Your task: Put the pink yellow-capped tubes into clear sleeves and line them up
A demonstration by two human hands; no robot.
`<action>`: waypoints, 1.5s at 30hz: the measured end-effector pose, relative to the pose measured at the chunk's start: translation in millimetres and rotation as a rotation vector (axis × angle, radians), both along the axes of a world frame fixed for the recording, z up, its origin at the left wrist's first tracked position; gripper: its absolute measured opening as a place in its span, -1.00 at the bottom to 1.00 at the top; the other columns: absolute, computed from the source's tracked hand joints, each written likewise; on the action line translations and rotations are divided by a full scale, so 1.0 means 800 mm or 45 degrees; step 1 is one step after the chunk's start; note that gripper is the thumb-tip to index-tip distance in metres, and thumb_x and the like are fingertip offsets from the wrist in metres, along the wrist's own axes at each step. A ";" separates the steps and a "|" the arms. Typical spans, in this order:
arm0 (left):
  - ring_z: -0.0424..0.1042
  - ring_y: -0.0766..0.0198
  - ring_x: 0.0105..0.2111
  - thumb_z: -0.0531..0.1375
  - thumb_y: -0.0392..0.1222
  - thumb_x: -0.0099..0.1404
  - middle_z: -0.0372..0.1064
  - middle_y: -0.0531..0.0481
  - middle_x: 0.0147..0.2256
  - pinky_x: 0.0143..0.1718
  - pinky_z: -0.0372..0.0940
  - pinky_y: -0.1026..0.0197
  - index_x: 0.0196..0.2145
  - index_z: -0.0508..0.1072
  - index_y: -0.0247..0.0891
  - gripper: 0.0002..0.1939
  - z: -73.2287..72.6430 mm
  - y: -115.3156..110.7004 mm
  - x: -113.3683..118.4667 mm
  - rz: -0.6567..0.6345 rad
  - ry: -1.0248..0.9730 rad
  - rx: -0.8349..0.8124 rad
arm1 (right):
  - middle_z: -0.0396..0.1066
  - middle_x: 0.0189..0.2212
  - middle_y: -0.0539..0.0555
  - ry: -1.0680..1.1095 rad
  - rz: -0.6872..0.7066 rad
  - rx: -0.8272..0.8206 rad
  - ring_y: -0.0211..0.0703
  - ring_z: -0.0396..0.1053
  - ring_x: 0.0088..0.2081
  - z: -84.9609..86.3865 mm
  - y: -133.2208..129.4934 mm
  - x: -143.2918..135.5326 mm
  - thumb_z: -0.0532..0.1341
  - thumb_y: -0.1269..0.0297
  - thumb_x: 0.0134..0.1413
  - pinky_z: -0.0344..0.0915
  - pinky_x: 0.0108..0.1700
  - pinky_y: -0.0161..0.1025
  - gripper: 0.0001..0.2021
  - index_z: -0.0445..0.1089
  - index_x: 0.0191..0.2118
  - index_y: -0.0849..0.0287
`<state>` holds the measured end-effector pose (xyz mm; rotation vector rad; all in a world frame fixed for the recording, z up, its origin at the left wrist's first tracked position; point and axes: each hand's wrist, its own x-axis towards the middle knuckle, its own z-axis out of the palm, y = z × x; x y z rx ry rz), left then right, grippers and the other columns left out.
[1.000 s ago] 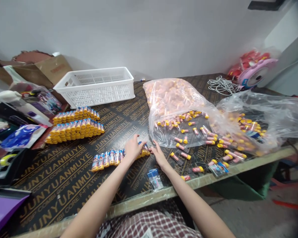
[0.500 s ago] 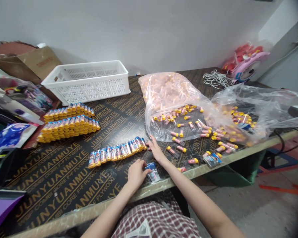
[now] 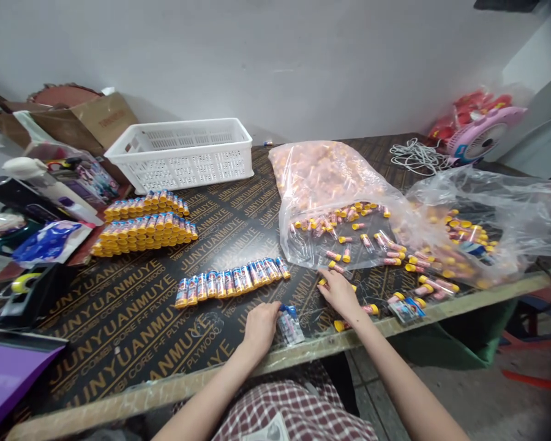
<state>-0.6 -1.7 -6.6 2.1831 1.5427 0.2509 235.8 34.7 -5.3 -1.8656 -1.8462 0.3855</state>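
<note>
A pale grey wall [image 3: 303, 73] rose behind the far edge of a black, gold-lettered plywood workbench [image 3: 142, 331], whose surface caught a soft sheen of light. Grey floor [image 3: 509, 413] lay below its near right edge.

Plywood tabletop [image 3: 239, 217]: main text in golden-brown capitals on black, "JUNYUANMUYE". Runs in slanted parallel lines, repeated over the board; largest toward the near left edge, smaller toward the wall. Beneath each, a thinner line: "WBP COMBI CORE F F PLYWOOD"; the mark between the two Fs unclear.

Brown paper bag [image 3: 104, 124], back left: one short reddish word, tilted, too blurred to read.

Row of blue-labelled tubes [image 3: 232, 282]: colour print, lettering too small to make out. Stacked tubes [image 3: 142, 231], same. Printed packet [image 3: 292, 326] near the front edge: print not legible.
</note>
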 end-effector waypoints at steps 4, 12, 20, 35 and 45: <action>0.35 0.20 -0.32 0.10 -0.28 0.21 0.40 -0.05 -0.38 -0.32 0.14 0.24 -0.35 0.39 -0.24 -0.93 0.003 -0.004 -0.001 0.069 -0.134 0.089 | 0.33 -0.22 0.16 0.010 0.004 0.060 -0.04 0.34 -0.24 0.010 -0.009 -0.008 0.09 0.40 0.00 0.27 -0.14 -0.11 -0.56 0.24 0.07 0.20; 0.32 0.35 -0.58 0.25 -0.18 0.03 0.35 0.09 -0.58 -0.47 0.23 0.29 -0.35 0.37 -0.30 -0.79 0.012 0.014 -0.007 0.729 -1.368 -0.499 | 0.38 -0.24 0.09 0.653 0.029 0.255 -0.18 0.37 -0.32 0.043 -0.052 -0.048 0.16 0.29 0.06 0.34 -0.29 -0.23 -0.84 0.39 -0.21 0.15; 0.38 0.39 -0.58 0.43 -0.17 -0.26 0.44 -0.01 -0.54 -0.46 0.32 0.31 -0.52 0.48 -0.38 -0.68 0.031 0.027 -0.020 1.129 -1.929 -0.832 | 0.34 -0.21 0.09 0.909 0.107 0.285 -0.19 0.37 -0.23 0.053 -0.094 -0.083 0.18 0.37 0.07 0.39 -0.22 -0.25 -0.84 0.38 -0.19 0.11; 0.38 0.37 -0.51 0.36 0.01 -0.10 0.42 0.01 -0.51 -0.41 0.32 0.30 -0.48 0.44 -0.37 -0.63 0.039 0.017 -0.012 0.972 -1.875 -0.742 | 0.33 -0.14 0.13 0.820 0.336 0.207 -0.10 0.34 -0.10 0.045 -0.105 -0.101 0.10 0.43 0.11 0.40 -0.15 -0.16 -0.74 0.38 -0.11 0.03; 0.40 0.34 -0.49 0.38 -0.08 -0.07 0.44 -0.06 -0.46 -0.39 0.30 0.27 -0.39 0.47 -0.42 -0.64 0.060 0.002 -0.003 0.497 -1.738 -1.078 | 0.02 0.16 0.15 0.654 0.515 0.237 0.04 0.13 0.13 0.045 -0.085 -0.092 0.14 0.55 -0.19 0.19 0.12 0.03 -0.23 -0.02 0.22 0.00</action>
